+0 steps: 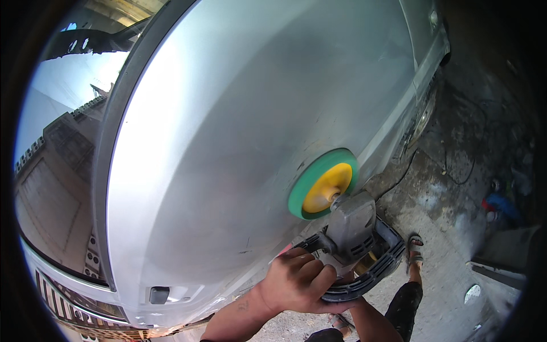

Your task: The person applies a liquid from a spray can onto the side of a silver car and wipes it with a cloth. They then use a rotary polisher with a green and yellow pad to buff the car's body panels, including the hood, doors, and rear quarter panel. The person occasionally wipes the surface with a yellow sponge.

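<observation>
A grey power polisher [351, 222] is held low against a silver car door [245, 131]. Its round green foam pad [302, 188] with a yellow centre [330, 185] is tilted against the door's lower part; the yellow centre looks blurred. My left hand [302, 282] is closed around the polisher's black handle [310, 242]. Behind it, my right hand [346, 279] is mostly hidden, with a little skin showing inside the black loop-shaped guard [387, 268]; it appears wrapped around the machine's grip. Dark scuffs mark the door beside the pad.
The door handle [159, 294] is at lower left, below the window [57, 171] with its dark trim. A black cord [400, 179] runs over the stained concrete floor [441, 279]. My sandalled foot [415, 245] stands right of the polisher. Blue and red items [501, 206] lie far right.
</observation>
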`<state>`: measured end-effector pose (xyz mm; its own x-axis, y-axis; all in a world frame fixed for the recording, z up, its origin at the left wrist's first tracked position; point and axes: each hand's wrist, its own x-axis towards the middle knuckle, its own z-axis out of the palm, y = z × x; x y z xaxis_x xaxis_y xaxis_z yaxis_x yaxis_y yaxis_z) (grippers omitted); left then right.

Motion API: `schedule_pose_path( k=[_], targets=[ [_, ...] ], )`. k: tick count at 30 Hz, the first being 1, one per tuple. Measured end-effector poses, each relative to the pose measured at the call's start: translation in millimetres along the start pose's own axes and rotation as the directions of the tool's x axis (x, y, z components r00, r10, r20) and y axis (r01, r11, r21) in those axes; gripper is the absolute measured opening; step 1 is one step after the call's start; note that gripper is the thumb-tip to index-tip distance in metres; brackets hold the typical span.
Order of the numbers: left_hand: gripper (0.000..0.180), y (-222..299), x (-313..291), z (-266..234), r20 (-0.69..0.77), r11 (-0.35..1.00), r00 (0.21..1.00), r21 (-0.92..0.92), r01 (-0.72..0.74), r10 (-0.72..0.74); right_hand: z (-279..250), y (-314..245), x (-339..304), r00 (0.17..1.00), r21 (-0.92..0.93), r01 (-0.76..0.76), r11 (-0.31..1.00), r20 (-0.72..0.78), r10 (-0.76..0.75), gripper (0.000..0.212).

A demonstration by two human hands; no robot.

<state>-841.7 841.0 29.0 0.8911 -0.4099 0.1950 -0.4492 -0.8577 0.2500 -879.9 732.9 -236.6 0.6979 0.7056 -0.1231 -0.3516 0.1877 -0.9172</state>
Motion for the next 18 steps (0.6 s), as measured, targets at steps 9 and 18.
schedule_pose_path(
  k=[9, 18],
  targets=[
    [0.066, 40, 14, -94, -0.256, 0.986, 0.966, 0.144, 0.086, -0.047, -1, -32, 21, 0.993, 0.108, 0.117, 0.987, -0.037, -0.114, 0.08],
    [0.054, -20, 204, 70, -0.069, 0.999, 0.997, 0.019, -0.033, 0.034, -119, -11, 27, 0.881, 0.322, 0.212, 0.923, -0.472, -0.037, 0.073]
  ],
)
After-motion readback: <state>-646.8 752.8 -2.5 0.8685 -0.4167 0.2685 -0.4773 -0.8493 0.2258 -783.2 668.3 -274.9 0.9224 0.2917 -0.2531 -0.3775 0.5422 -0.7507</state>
